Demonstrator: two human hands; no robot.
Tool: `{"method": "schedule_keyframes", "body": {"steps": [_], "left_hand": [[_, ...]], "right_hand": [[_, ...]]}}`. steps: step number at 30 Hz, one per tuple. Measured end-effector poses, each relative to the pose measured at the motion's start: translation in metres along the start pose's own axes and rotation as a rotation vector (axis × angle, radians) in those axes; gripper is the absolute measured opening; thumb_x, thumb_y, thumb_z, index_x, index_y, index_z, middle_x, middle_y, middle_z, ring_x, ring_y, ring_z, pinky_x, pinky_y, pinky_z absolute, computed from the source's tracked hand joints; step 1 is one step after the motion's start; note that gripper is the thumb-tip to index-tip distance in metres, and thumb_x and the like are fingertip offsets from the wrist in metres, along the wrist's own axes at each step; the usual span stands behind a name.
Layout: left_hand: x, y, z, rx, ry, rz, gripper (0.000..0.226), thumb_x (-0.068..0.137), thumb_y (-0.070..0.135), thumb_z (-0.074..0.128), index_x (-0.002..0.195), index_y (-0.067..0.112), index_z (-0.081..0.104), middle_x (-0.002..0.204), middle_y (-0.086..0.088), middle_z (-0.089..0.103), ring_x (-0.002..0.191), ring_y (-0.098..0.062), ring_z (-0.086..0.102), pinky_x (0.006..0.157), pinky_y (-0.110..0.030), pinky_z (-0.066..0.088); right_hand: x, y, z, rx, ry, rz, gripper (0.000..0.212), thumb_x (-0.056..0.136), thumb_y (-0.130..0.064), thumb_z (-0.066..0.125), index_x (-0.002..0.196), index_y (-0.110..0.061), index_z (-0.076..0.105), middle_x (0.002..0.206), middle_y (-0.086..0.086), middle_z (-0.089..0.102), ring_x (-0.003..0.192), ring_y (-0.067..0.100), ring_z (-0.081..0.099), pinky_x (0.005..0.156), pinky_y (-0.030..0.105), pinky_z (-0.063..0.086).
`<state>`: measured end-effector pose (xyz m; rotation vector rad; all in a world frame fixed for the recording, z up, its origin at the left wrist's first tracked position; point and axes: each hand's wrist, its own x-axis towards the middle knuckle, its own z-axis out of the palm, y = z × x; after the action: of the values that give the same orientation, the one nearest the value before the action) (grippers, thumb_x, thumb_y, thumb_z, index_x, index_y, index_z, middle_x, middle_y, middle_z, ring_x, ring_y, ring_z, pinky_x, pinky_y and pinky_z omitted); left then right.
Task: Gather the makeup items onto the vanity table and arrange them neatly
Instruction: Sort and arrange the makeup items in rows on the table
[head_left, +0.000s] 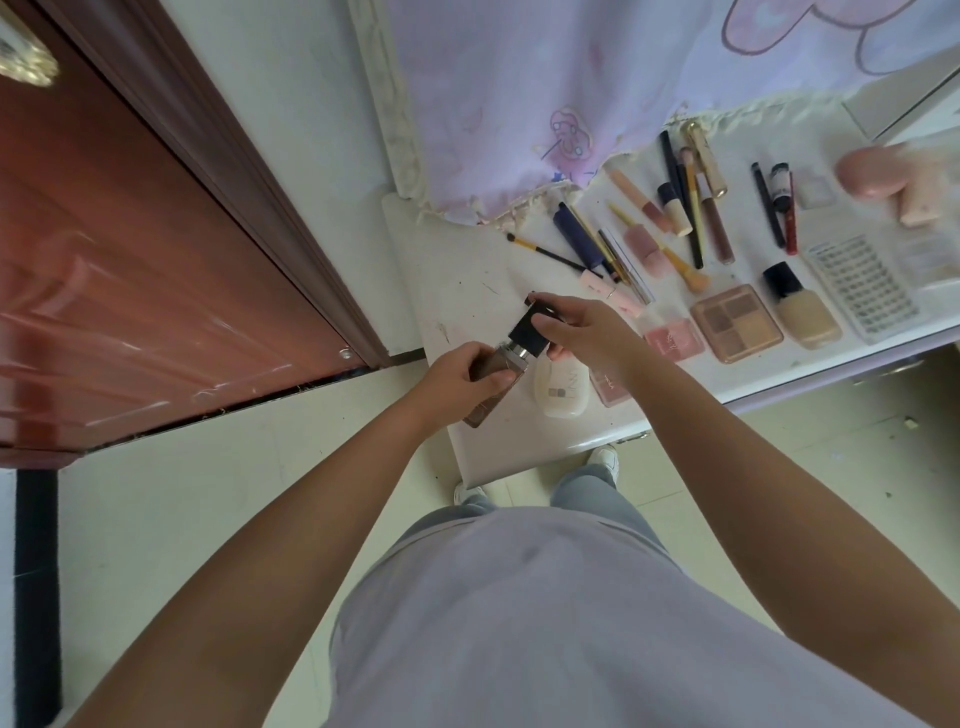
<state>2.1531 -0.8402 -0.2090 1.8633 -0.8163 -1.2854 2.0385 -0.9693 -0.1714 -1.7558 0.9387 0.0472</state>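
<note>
Most makeup already on vanity table (483, 291), laid in rough rows right of brown bottle (491, 387). Bottle above table's left end: left hand (462, 371) grips body, right hand (582, 332) pinches black cap (530, 330). Judged left: set bottle down, straighten rows.

Makeup spread over the white vanity table (467, 291), one brown bottle (493, 379) held above its near-left corner

The brown bottle, square black cap (530, 327) toward 1 o'clock, tilts off the surface; at 3 o'clock lie a white compact (563, 392), pink blush (675, 338), eyeshadow palette (737, 322) and foundation bottle (802, 306); brushes and pencils fan at 1 o'clock.
</note>
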Motion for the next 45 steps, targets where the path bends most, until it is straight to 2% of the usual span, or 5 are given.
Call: {"method": "schedule_keyframes", "body": {"steps": [4,10,17,28,45], "left_hand": [[0.002,-0.003,0.004,0.04,0.013,0.012,0.02,0.084,0.017,0.062,0.101,0.016,0.051,0.085,0.009,0.055,0.076,-0.001,0.051,0.063,-0.01,0.04],[0.006,-0.008,0.005,-0.055,0.131,-0.001,0.027,0.081,0.009,0.065,0.103,0.017,0.051,0.1,0.0,0.058,0.094,-0.015,0.055,0.08,-0.022,0.044],[0.002,-0.014,0.012,-0.128,0.204,0.079,0.036,0.076,0.006,0.07,0.107,0.01,0.053,0.102,0.0,0.059,0.094,-0.015,0.056,0.083,-0.019,0.047],[-0.004,-0.017,0.019,-0.003,0.188,0.102,0.041,0.076,0.009,0.071,0.111,0.006,0.051,0.112,-0.008,0.06,0.096,-0.014,0.054,0.086,-0.022,0.045],[-0.018,-0.005,-0.014,0.058,0.157,0.179,0.082,0.07,0.022,0.076,0.137,0.016,0.029,0.123,0.01,0.033,0.116,-0.004,0.037,0.093,-0.018,0.033]], "right_hand": [[-0.001,0.0,0.0,-0.127,-0.047,-0.03,0.041,0.092,-0.028,0.046,0.133,-0.029,0.042,0.124,0.003,0.054,0.093,0.019,0.058,0.097,0.038,0.042],[-0.001,0.013,-0.009,0.136,0.1,-0.017,0.036,0.096,-0.028,0.038,0.127,-0.015,0.049,0.103,0.002,0.061,0.087,0.012,0.057,0.089,0.031,0.045],[0.004,0.048,0.002,-0.343,0.22,0.2,0.051,0.085,-0.036,0.057,0.127,-0.008,0.046,0.123,0.013,0.056,0.11,0.027,0.053,0.09,0.033,0.041],[0.023,0.039,0.02,-0.369,0.236,0.325,0.072,0.07,-0.041,0.072,0.125,-0.013,0.034,0.12,0.013,0.051,0.103,0.029,0.051,0.075,0.035,0.042],[-0.015,0.016,-0.045,0.004,0.284,0.124,0.02,0.082,-0.013,0.061,0.101,-0.011,0.058,0.1,0.007,0.056,0.075,0.014,0.049,0.056,0.019,0.039]]}}
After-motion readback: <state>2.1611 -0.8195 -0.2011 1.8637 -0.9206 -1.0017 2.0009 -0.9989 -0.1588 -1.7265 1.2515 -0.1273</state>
